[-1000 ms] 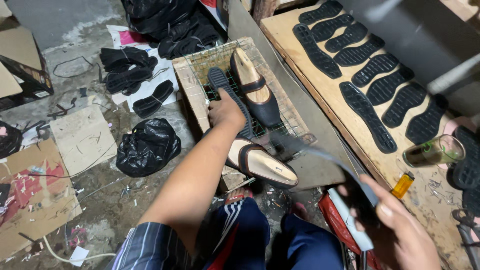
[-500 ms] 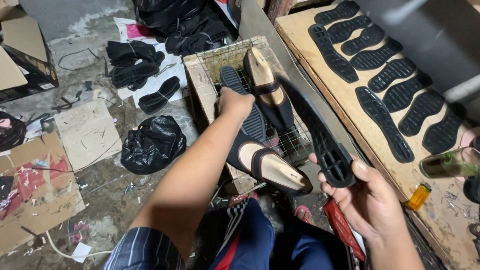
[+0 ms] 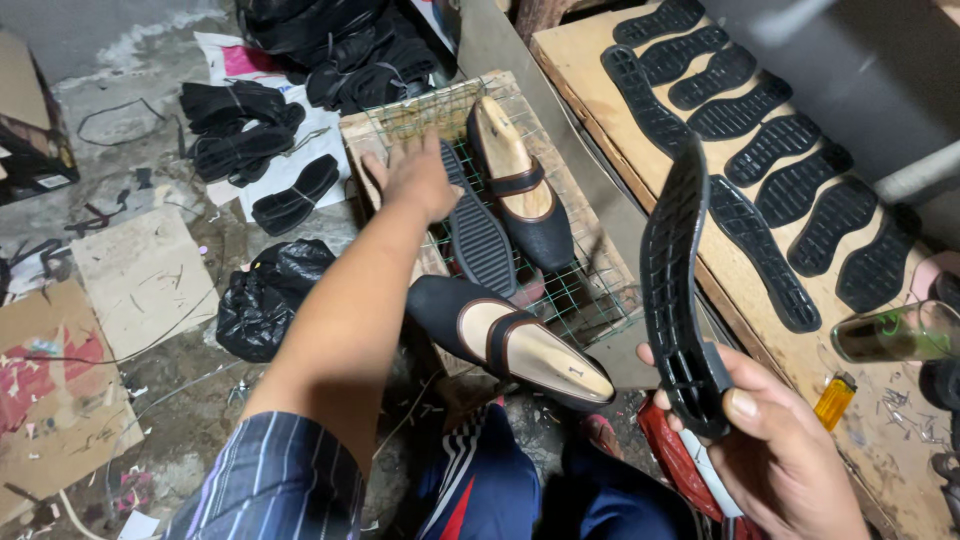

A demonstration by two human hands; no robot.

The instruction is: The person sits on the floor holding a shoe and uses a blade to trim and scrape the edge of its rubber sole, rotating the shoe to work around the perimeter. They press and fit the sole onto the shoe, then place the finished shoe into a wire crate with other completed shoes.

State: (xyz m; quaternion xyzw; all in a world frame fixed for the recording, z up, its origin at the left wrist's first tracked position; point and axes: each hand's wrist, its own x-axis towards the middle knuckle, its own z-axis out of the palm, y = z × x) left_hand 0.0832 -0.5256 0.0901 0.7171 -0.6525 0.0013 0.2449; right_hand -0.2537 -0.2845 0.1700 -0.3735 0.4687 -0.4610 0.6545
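Right hand [image 3: 790, 450] clamps sole [image 3: 672, 290] by its heel; left hand [image 3: 415, 180] flat, fingers apart, on grate [image 3: 590, 290]; sole may slip.

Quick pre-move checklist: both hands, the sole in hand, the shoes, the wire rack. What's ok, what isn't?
1. Right hand grips black rubber sole at its lower end: ok.
2. Left hand rests on wire rack, holding nothing: ok.
3. Second sole lies flat on the rack beside the left hand: ok.
4. Shoe on the rack, last inside: ok.
5. Near shoe overhangs the rack's edge: not ok.
6. Glue on either sole: cannot tell.
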